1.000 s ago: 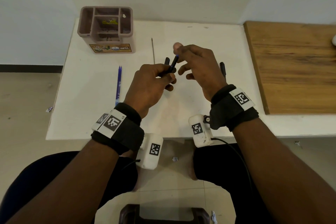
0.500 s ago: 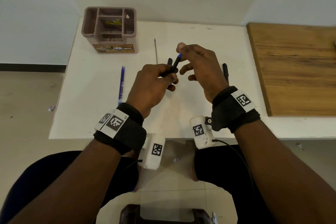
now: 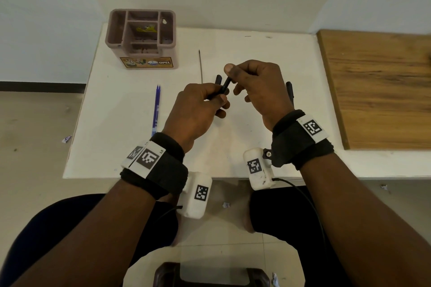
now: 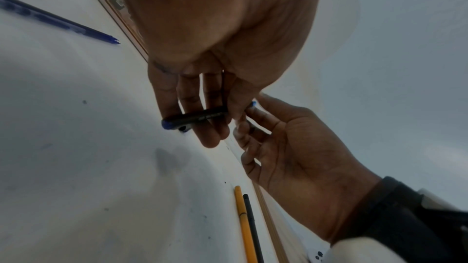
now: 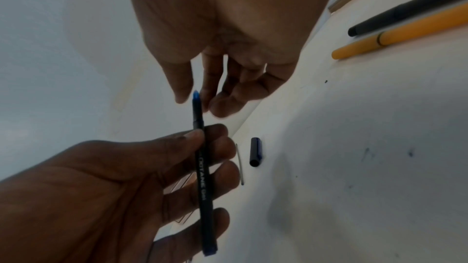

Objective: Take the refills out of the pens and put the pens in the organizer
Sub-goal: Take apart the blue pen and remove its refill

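Observation:
My left hand [image 3: 219,100] grips a black pen [image 3: 225,86] by its barrel, above the middle of the white table [image 3: 121,147]. The pen [image 5: 204,177] points up and away, and its blue tip [image 5: 196,95] sits between the thumb and fingers of my right hand [image 3: 233,74], which pinches it. In the left wrist view the pen [image 4: 195,118] lies across my curled left fingers. The brown organizer [image 3: 142,63] stands at the table's far left, apart from both hands.
Two blue refills [image 3: 156,109] lie left of my left hand. A thin grey refill [image 3: 200,65] and a dark cap [image 3: 218,79] lie just beyond the hands. A black pen [image 5: 405,11] and a yellow pen [image 5: 395,35] rest by a wooden board [image 3: 377,91] on the right.
My right thumb and fingers have closed over the pen's blue tip, which showed bare before. The left hand keeps its hold on the barrel.

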